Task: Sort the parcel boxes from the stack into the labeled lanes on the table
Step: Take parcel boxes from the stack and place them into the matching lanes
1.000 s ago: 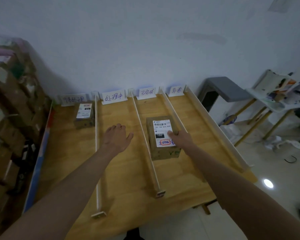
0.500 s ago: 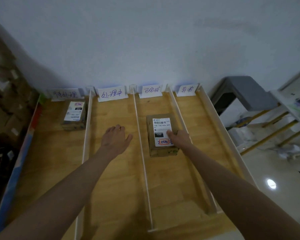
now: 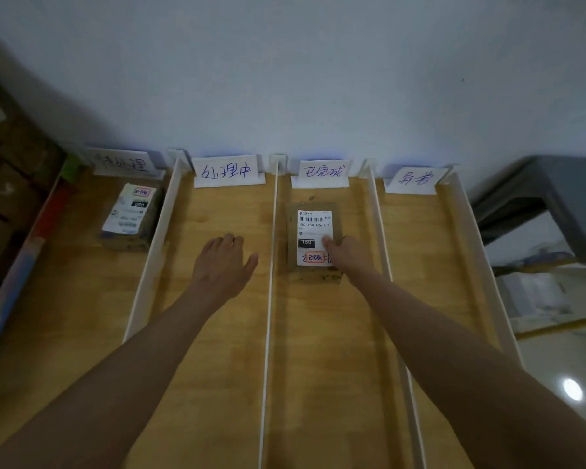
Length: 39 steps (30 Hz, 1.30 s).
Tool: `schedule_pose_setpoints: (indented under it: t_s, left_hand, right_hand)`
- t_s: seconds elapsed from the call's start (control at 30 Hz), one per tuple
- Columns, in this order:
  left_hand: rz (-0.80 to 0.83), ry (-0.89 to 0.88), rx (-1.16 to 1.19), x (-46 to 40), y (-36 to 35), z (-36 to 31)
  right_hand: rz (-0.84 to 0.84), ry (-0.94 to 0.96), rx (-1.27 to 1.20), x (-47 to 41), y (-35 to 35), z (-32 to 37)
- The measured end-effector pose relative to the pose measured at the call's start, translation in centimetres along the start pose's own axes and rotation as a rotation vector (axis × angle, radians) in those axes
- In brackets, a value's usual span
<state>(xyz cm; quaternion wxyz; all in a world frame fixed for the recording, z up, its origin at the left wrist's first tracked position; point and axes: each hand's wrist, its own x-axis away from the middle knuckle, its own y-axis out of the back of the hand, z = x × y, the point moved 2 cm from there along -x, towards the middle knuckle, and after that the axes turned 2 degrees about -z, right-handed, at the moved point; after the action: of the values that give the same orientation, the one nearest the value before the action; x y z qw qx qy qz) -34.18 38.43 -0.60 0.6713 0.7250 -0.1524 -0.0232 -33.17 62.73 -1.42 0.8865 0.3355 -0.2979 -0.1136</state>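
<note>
Your right hand (image 3: pixel 347 255) rests on the parcel box (image 3: pixel 313 243) in the third lane, hiding its near right corner (grip unclear). Your left hand (image 3: pixel 222 265) hovers spread, empty, over the counter (image 3: pixel 214 367).

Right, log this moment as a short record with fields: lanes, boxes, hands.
lanes: four on the wooden table, split by white dividers, each with a handwritten card at the far end
first lane from left: one parcel box, label up
second lane: no box; left hand over it, fingers spread, holding nothing
third lane: box with label reading 150
right hand: on the near right corner of that box, fingers on the label
fourth lane: no box visible
</note>
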Motion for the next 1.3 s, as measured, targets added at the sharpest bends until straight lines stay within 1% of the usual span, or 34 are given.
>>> schedule_pose_setpoints:
  t_s: [0.23,0.43,0.53,0.63,0.77,0.83,0.9,1.1,1.3]
  left_hand:
    - [0.000,0.014,0.007,-3.4,-1.8,-0.2]
    - [0.003,0.046,-0.003,-4.4,-2.2,0.4]
    - [-0.006,0.048,-0.002,-4.3,-1.9,0.7]
    - [-0.025,0.056,0.002,-3.6,-1.0,0.8]
    - [-0.058,0.068,0.020,-1.9,1.2,1.3]
    - [-0.105,0.071,0.030,-0.7,2.7,1.9]
    - [-0.154,0.078,0.024,0.7,4.2,2.5]
    - [-0.238,0.110,-0.013,6.9,7.7,5.2]
    - [-0.292,0.151,-0.001,15.2,10.2,9.5]
  right_hand:
    - [0.033,-0.030,-0.056,-6.3,-2.4,0.5]
    - [0.033,-0.053,-0.091,-8.8,-3.2,1.1]
    - [0.010,-0.047,-0.080,-8.0,-2.5,1.7]
    - [-0.087,0.064,0.077,-6.1,-1.0,2.1]
    - [-0.248,0.332,0.278,-2.6,0.8,2.9]
    - [-0.306,0.461,0.394,-0.6,1.4,3.4]
    - [-0.342,0.551,0.468,1.7,1.6,4.1]
    - [-0.330,0.659,0.554,9.3,0.0,6.2]
    - [-0.291,0.721,0.560,17.6,-3.0,9.2]
